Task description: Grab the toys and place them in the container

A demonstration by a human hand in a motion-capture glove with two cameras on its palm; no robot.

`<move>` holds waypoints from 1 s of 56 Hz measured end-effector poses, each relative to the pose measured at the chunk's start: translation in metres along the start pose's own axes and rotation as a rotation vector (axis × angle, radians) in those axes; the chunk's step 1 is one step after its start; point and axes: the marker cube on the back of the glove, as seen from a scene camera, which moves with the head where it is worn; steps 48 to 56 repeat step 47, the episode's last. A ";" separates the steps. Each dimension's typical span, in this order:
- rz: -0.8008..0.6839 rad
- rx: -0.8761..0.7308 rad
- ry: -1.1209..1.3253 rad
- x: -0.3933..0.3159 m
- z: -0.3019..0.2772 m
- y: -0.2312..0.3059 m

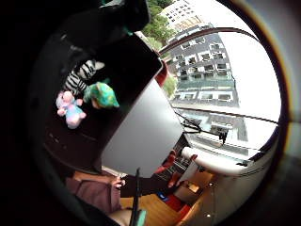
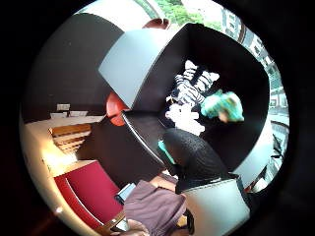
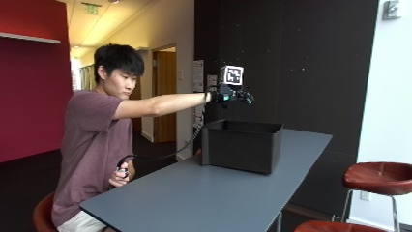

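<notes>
A black open-topped container stands on the grey table. My gloved right hand hovers above its near rim on an outstretched arm, fingers relaxed and holding nothing. Inside, on the container's floor, lie a striped zebra toy, a pink and blue plush and a teal-green plush. The thumb side palm view looks down on the same zebra toy, pale plush and teal plush, with a gloved finger in front. No toy shows on the table.
The container sits near the table's far end, with bare grey tabletop stretching towards the person. Red stools stand to the right of the table. The person's bare left hand is low beside the table's near corner.
</notes>
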 end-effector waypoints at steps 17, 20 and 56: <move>-0.028 0.068 0.039 0.021 -0.014 0.054; -0.004 0.075 0.074 0.029 -0.014 0.068; 0.032 0.008 0.299 0.070 -0.001 0.173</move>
